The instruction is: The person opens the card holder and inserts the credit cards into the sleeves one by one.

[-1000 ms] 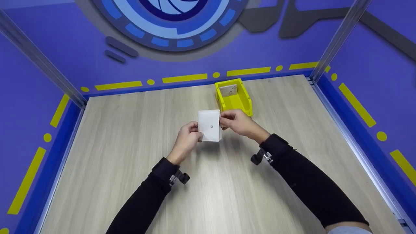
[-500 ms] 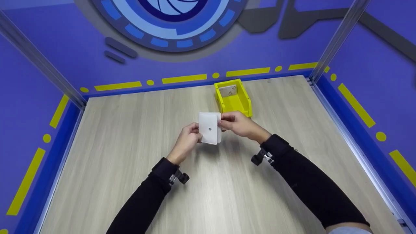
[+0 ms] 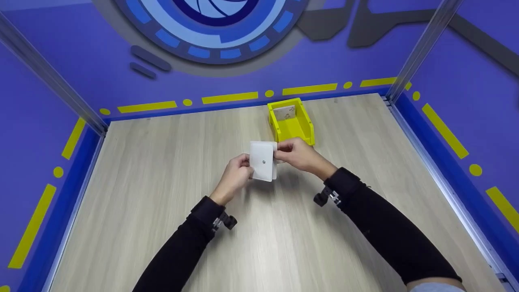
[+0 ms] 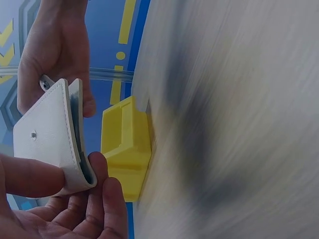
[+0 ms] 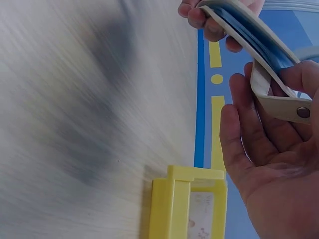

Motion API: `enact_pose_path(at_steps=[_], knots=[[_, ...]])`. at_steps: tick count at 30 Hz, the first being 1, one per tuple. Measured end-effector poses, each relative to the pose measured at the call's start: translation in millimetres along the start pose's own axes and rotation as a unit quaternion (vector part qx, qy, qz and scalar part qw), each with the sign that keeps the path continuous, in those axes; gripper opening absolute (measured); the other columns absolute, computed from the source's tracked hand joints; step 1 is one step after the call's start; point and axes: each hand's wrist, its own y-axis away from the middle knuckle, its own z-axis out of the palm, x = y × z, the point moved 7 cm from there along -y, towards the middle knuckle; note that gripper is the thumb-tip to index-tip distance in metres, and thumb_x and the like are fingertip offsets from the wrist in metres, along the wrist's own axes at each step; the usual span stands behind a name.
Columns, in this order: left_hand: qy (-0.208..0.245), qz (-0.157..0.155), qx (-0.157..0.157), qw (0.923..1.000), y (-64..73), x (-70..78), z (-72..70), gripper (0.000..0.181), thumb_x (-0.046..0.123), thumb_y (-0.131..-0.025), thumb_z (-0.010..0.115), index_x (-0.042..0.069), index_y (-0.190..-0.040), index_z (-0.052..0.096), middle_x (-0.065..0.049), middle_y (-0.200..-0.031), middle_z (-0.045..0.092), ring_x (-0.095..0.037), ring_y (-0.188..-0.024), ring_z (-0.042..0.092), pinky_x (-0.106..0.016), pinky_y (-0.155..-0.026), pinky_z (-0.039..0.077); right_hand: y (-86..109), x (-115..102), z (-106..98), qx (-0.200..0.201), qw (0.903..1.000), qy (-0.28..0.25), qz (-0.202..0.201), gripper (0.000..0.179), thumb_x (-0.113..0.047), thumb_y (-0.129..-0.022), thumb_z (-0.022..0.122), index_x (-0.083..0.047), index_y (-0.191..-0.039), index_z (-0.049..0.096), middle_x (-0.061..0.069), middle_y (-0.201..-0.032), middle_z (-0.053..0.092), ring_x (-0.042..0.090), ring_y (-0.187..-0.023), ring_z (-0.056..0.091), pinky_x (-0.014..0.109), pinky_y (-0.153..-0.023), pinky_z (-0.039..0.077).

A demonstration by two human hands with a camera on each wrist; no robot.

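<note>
A small white snap wallet (image 3: 260,161) with stitched edges is held up above the table, its covers slightly parted. My left hand (image 3: 235,175) pinches it along the folded spine, thumb on the front cover. At the opposite edge, my right hand (image 3: 300,155) grips the rear cover, the thumb reaching in at the opening. The front cover bears a metal snap stud (image 4: 33,135). From the rear cover, a closure strap (image 5: 284,107) with a round snap juts out by my right palm. Bluish inner sleeves (image 5: 249,35) show between the covers.
Behind my right hand, a yellow open-front bin (image 3: 294,127) stands on the wood-grain table (image 3: 162,182). Inside, a pale card with reddish marks (image 3: 285,112) leans against its back wall. Blue panels (image 3: 227,87) with yellow markings border the table at the back and sides.
The wallet's front cover has come away from the rear one, so the gap at its right edge is wider. The wallet sits slightly lower in view; both hands keep their hold.
</note>
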Motion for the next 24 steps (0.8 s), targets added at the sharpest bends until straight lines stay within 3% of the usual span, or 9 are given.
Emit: enact_pose_path(at_steps=[6, 13, 17, 24], knots=[[-0.032, 0.009, -0.009, 0.9994, 1.8, -0.4, -0.1, 0.041, 0.003, -0.092, 0.06, 0.001, -0.132, 0.07, -0.013, -0.113, 0.074, -0.021, -0.097, 0.065, -0.03, -0.08, 0.052, 0.1, -2.7, -1.1, 0.026, 0.9992, 0.028, -0.007, 0.021, -0.023, -0.102, 0.075, -0.007, -0.111, 0.084, 0.006, -0.103, 0.081, 0.016, -0.091, 0.063, 0.026, -0.083, 0.055], [-0.077, 0.03, 0.001, 0.9966, 3.0, -2.0, -7.1, 0.033, 0.006, -0.105, 0.058, 0.001, -0.136, 0.072, -0.017, -0.125, 0.079, -0.025, -0.114, 0.074, -0.035, -0.096, 0.059, 0.1, -2.2, -2.5, 0.046, 0.9967, 0.066, -0.007, 0.017, -0.021, -0.097, 0.074, -0.011, -0.083, 0.075, -0.003, -0.077, 0.062, 0.018, -0.076, 0.054, 0.029, -0.067, 0.04], [-0.08, 0.029, 0.031, 0.9959, 4.1, -0.4, -15.9, 0.027, 0.008, -0.108, 0.059, -0.001, -0.128, 0.074, -0.016, -0.117, 0.08, -0.024, -0.107, 0.075, -0.032, -0.091, 0.059, 0.8, -2.0, -3.6, 0.055, 0.9937, 0.098, -0.001, 0.022, -0.02, -0.094, 0.073, -0.014, -0.074, 0.067, -0.005, -0.069, 0.054, 0.016, -0.069, 0.048, 0.028, -0.062, 0.033], [-0.113, 0.048, 0.063, 0.9905, 11.2, 14.8, -26.6, 0.022, 0.02, -0.108, 0.065, 0.005, -0.114, 0.079, -0.008, -0.102, 0.08, -0.018, -0.092, 0.073, -0.03, -0.081, 0.055, 2.8, -3.5, -5.4, 0.065, 0.9855, 0.154, 0.033, 0.031, -0.02, -0.093, 0.074, -0.017, -0.067, 0.059, -0.005, -0.064, 0.048, 0.016, -0.062, 0.046, 0.029, -0.059, 0.033]])
